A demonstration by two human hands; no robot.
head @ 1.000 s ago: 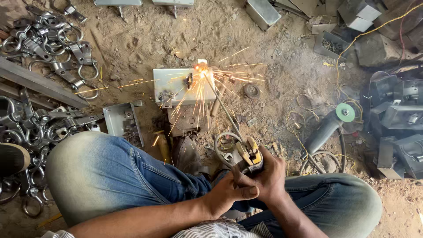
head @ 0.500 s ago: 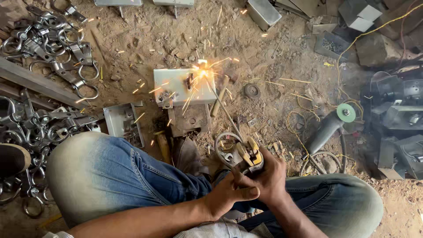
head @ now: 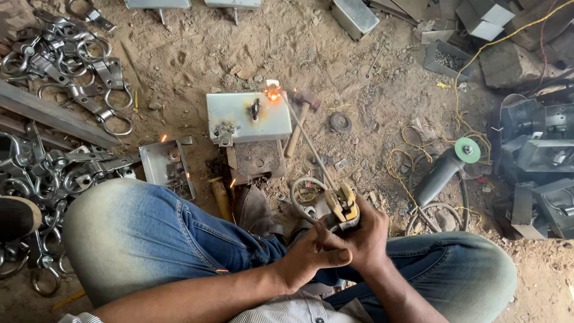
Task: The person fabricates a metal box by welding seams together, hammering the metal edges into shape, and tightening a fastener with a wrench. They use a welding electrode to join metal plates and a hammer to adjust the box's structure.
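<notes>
Both hands, left hand [head: 311, 256] and right hand [head: 366, 239], seemingly wrap closed fingers around the electrode holder [head: 342, 206]

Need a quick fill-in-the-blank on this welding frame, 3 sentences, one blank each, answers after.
1. Both hands, left hand and right hand, grip the electrode ____, yellow and worn.
2. The rod runs from it up to an orange glow at a corner of the grey metal ____.
3. The angle grinder lying in the dirt carries a ____ disc.

Missing words: holder; box; green
</notes>
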